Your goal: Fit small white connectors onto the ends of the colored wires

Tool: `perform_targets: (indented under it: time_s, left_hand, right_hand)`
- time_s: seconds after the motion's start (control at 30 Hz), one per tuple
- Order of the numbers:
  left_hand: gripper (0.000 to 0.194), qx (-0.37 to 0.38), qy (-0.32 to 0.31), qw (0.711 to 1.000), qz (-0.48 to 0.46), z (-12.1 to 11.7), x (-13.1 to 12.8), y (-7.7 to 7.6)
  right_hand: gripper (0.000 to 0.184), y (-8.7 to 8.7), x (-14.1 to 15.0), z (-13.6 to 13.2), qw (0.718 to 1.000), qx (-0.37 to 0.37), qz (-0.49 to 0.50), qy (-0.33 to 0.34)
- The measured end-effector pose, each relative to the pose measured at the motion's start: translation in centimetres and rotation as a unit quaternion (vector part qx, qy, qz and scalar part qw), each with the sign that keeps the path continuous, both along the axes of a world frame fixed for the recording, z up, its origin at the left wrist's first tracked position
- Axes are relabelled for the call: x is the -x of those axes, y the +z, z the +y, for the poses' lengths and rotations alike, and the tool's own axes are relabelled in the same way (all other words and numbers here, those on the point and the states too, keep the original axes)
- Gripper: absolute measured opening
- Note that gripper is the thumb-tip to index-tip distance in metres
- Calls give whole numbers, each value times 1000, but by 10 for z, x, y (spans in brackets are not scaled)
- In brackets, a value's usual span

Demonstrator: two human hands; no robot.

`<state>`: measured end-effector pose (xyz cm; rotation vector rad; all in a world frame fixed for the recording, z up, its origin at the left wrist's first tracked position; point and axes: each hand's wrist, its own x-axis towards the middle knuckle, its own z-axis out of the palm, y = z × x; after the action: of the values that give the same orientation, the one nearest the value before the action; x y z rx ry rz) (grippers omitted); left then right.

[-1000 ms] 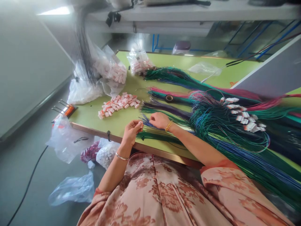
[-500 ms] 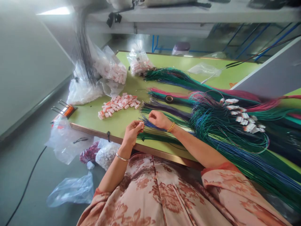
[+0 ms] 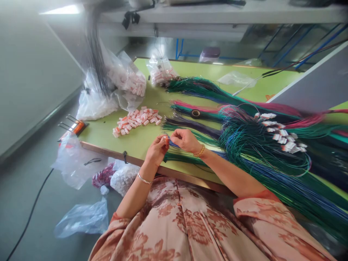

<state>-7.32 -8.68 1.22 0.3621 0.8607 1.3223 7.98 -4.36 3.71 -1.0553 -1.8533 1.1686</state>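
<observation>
My left hand (image 3: 157, 149) is closed in a pinch on a small white-and-orange connector housing (image 3: 166, 140) near the table's front edge. Right beside it, my right hand (image 3: 186, 140) has its thumb and fingers pinched together, close to the housing. A thin wire seems to be between those fingers, though it is too fine to make out well. Bundles of blue wires (image 3: 221, 155) and green wires (image 3: 181, 158) lie beneath and around my right hand. Beyond my left hand is a loose pile of similar connector housings (image 3: 137, 120).
Clear bags of housings (image 3: 161, 72) stand at the table's back left. A tape roll (image 3: 195, 114) rests on the wires. Finished-looking white connectors (image 3: 282, 136) lie on the wire tangle (image 3: 236, 136) at right. An orange pronged holder (image 3: 78, 127) sits at the left corner.
My left hand has turned, bringing the housing's orange side into view. My right hand has come slightly down, its fingertips now meeting near the housing.
</observation>
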Motion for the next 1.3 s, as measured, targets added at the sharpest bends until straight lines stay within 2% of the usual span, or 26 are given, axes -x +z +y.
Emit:
perform_targets:
  time_s: [0.23,0.5,0.97,1.17,1.3]
  left_hand:
    - [20,9,-9,1000,-12,1,-5,5]
    - [25,3,-9,1000,6,0,-6,5]
    - [38,-53,41,985,161,-5,-14,4]
    - [39,-31,42,987,149,-2,-11,-1]
    - [38,-22,40,987,156,-5,-11,-4]
  right_hand:
    - [23,-1,-6,-9,999,-26,-46,1]
    - [22,-2,-5,-14,996,-33,-81,-26]
    - [25,-6,0,-19,995,-52,-75,-32]
    - [17,-9,-2,-18,992,-75,-96,11]
    - [17,-11,3,-24,985,-94,-148,-5]
